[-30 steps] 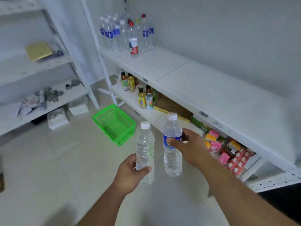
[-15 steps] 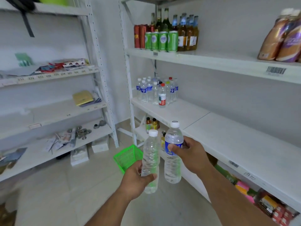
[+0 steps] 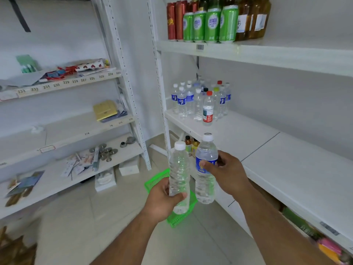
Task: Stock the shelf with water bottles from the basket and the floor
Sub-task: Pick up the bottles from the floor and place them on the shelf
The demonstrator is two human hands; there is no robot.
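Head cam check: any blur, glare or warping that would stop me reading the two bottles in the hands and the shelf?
Head view: the plain bottle in the left hand and the blue-label bottle in the right hand are sharp. Lighting is soft, without hard glare. Wide-angle warping bends the shelf uprights. The snack packets at the lower right corner are smeared.

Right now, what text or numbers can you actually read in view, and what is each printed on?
"233 232 231 230 229 228 227 226 225 224 223": number strip on the left rack's upper shelf edge.
"376", "375", "374": tags on the shelf edge below.
Green cans: white characters, too blurred to read.
Blue-label bottle in the right hand: print unreadable.
Barcode sticker: no legible digits.
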